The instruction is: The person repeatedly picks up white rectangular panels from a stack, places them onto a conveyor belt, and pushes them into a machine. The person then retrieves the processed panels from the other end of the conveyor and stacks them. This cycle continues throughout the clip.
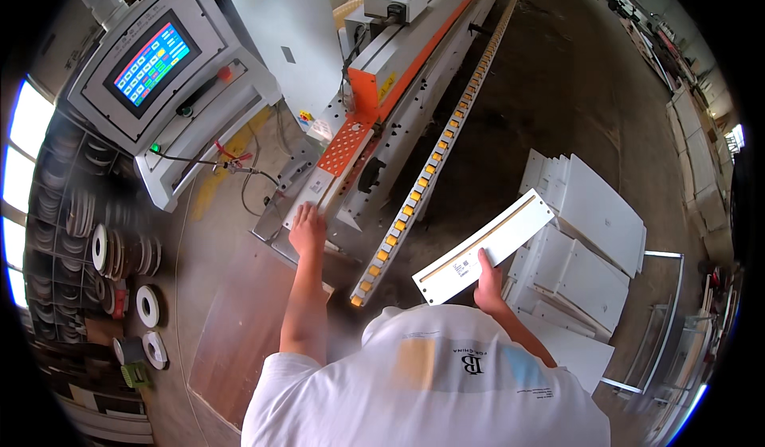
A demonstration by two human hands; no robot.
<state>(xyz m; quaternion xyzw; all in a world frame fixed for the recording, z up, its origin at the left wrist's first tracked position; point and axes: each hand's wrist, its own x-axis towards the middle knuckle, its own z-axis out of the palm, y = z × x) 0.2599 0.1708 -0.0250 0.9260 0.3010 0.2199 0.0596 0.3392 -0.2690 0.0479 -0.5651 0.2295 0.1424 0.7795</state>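
Observation:
My left hand (307, 230) rests with its fingers laid flat on the near end of a narrow white panel (325, 180). That panel lies on the machine's infeed, just before an orange perforated plate (348, 146), and has a small label on it. My right hand (488, 284) grips a second white panel (450, 260) by its lower edge, thumb on top. This one is held tilted in the air, with a long brown groove, a label and dark holes near its ends.
A rail of yellow rollers (421, 184) runs along the machine (398, 120). At left stands a control console (151, 60) with a lit screen. To the right, white panels (594, 224) are stacked near a metal frame (669, 311). Edging rolls (147, 305) sit at far left; a brown board (239, 327) lies below.

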